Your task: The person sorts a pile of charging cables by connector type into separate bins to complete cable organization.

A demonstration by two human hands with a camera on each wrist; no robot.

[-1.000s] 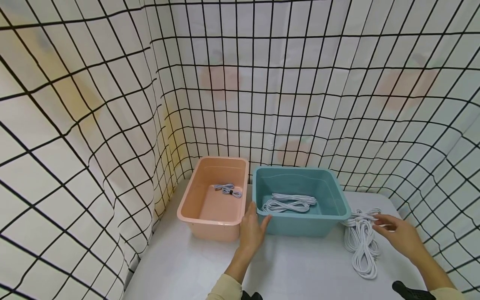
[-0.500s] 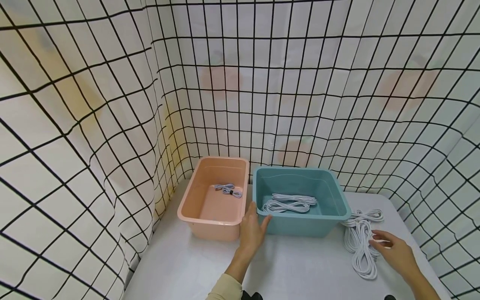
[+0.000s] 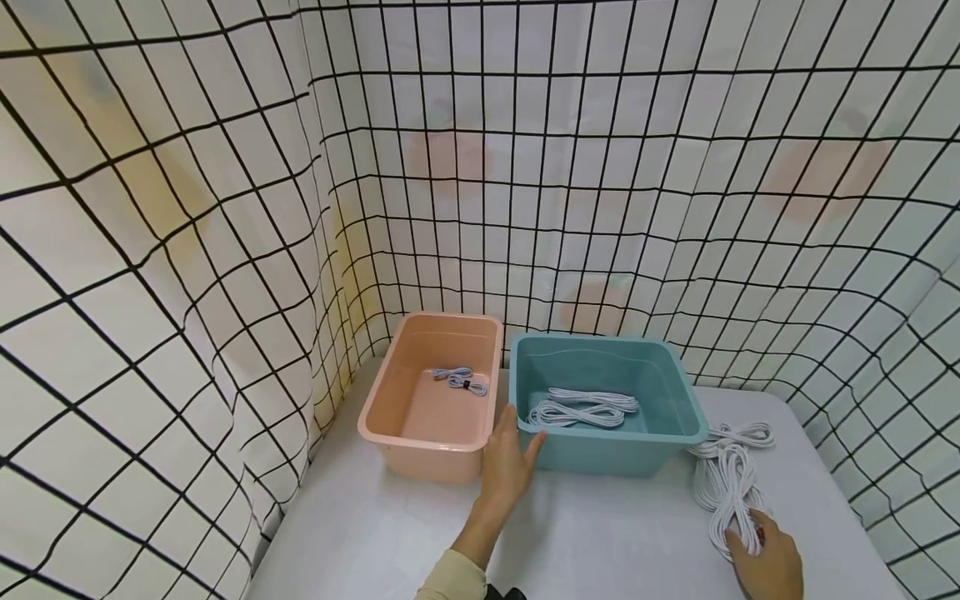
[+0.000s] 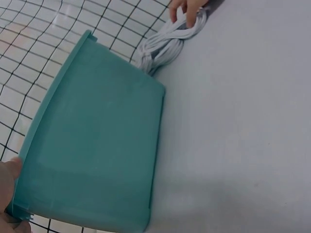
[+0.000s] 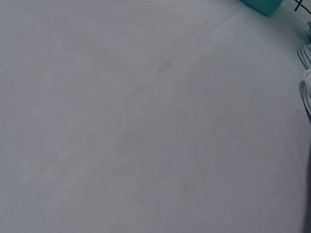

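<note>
My left hand [image 3: 504,471] holds the near left corner of a teal plastic bin [image 3: 600,454]. In the left wrist view, part of the left hand [image 4: 7,182] shows at the bin's rim. Right of the bin lies a pile of coiled white cables [image 3: 727,475]. My right hand [image 3: 771,562] pinches the near looped end of the top cable bundle. The left wrist view shows the fingertips of the right hand [image 4: 188,8] on the cables [image 4: 165,46]. White cable bundles [image 3: 581,414] lie inside the teal bin. The right wrist view catches only an edge of the cables [image 5: 306,92].
A peach plastic bin [image 3: 435,462] stands left of the teal one, holding small tied light-coloured cables [image 3: 459,380]. Both bins rest on a white table [image 3: 600,542]. Black grid netting [image 3: 540,192] over pale sheeting encloses the table's back and sides.
My right hand has moved down along the cable pile from its far end to its near loop, and now pinches there. The left hand has stayed at the bin's corner.
</note>
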